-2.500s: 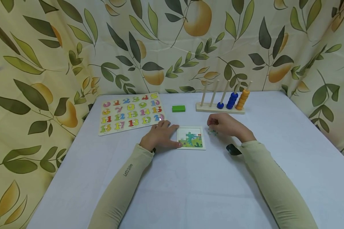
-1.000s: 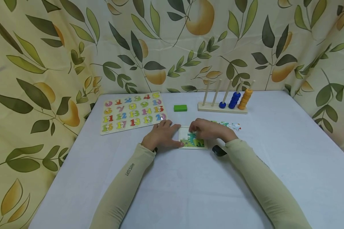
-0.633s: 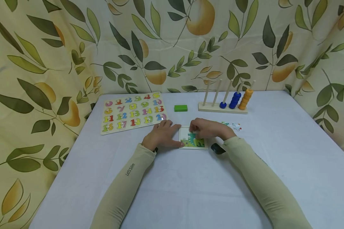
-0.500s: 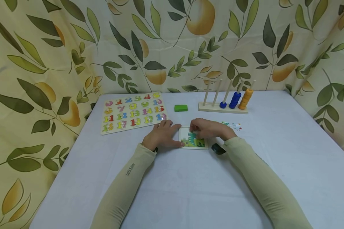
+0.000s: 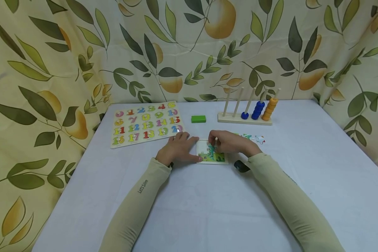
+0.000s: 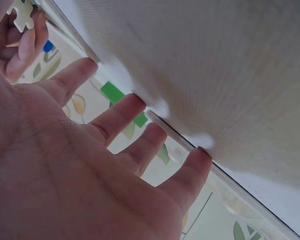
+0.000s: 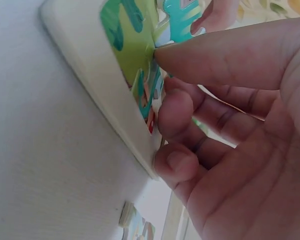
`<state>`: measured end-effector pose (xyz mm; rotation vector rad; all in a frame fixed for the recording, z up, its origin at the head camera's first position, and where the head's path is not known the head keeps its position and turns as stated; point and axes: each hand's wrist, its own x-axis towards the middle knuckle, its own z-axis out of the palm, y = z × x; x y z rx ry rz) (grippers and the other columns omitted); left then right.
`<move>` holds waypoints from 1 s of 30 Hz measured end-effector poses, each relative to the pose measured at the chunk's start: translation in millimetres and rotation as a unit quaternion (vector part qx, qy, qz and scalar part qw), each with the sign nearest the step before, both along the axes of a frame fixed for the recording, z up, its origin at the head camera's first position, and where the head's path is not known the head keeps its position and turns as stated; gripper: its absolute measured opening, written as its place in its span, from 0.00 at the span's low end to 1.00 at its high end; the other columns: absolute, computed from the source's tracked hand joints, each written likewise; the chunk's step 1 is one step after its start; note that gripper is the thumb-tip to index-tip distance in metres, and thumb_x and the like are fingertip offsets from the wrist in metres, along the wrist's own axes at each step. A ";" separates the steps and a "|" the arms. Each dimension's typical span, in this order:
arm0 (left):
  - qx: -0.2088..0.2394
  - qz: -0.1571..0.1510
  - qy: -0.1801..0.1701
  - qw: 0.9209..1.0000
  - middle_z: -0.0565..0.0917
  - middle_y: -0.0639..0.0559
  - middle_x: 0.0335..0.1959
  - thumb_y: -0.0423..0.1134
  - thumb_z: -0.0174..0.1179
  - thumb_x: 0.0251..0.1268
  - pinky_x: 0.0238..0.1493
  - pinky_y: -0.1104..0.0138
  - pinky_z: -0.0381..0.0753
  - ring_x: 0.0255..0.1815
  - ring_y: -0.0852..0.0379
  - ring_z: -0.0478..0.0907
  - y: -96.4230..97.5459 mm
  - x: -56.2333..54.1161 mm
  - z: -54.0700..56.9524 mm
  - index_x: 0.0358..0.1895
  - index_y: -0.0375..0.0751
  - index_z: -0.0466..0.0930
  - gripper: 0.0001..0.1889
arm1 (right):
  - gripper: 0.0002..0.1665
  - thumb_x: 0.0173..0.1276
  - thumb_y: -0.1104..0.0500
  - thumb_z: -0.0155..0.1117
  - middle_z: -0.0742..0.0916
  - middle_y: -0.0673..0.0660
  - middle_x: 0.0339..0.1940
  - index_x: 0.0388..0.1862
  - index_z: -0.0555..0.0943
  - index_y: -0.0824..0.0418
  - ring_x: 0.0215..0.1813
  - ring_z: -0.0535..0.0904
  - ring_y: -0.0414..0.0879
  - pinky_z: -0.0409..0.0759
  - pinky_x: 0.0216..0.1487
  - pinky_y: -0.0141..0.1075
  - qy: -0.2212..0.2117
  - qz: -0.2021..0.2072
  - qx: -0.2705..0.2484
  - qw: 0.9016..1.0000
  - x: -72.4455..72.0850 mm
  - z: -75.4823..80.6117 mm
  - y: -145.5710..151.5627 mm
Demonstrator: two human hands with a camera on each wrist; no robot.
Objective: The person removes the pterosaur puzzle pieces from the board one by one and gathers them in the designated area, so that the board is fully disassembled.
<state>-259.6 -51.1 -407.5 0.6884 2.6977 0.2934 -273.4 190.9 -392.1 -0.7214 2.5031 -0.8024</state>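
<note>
A small white-framed jigsaw puzzle (image 5: 204,163) lies on the table, with a dinosaur picture in its lower part. My left hand (image 5: 177,149) rests at the frame's left side, thumb at the near corner and fingers spread. Over the upper part of the puzzle, my right hand (image 5: 229,142) pinches a jigsaw piece between thumb and fingers. That jigsaw piece (image 7: 182,21) shows teal in the right wrist view, tilted up from the board. From the left wrist view, the pale side of the jigsaw piece (image 6: 23,15) is visible.
Loose jigsaw pieces (image 5: 255,139) lie behind the right wrist, partly hidden. A green block (image 5: 198,119) sits behind the puzzle. At the back right stands a peg counter (image 5: 236,119) with blue and orange beads. To the left lies a number board (image 5: 146,124).
My right hand has moved left from the loose pieces to over the puzzle, uncovering those pieces. Since half a second ago its fingertips shifted slightly. The left hand keeps its place.
</note>
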 end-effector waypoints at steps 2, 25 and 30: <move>-0.001 0.000 0.002 1.000 0.61 0.43 0.82 0.70 0.66 0.68 0.80 0.41 0.54 0.83 0.41 0.53 -0.1 0.1 0.5 0.86 0.58 0.61 0.48 | 0.17 0.68 0.73 0.66 0.84 0.58 0.51 0.53 0.79 0.61 0.52 0.78 0.55 0.78 0.57 0.49 0.001 -0.001 -0.003 1.000 -0.6 0.0 1.0; -0.007 -0.001 0.004 1.000 0.60 0.43 0.83 0.71 0.65 0.68 0.81 0.41 0.53 0.84 0.41 0.52 1.0 -0.3 -0.7 0.86 0.58 0.60 0.47 | 0.11 0.72 0.66 0.72 0.85 0.56 0.44 0.51 0.84 0.64 0.47 0.77 0.52 0.76 0.53 0.46 -0.009 0.007 -0.049 0.999 0.4 -6.7 4.3; -0.010 -0.001 0.006 1.000 0.60 0.43 0.83 0.71 0.65 0.69 0.81 0.40 0.54 0.83 0.41 0.52 0.7 -1.7 -2.8 0.86 0.58 0.60 0.47 | 0.16 0.69 0.62 0.77 0.83 0.57 0.48 0.53 0.85 0.63 0.49 0.76 0.52 0.77 0.55 0.47 0.012 0.034 0.002 0.999 2.3 -7.9 -1.5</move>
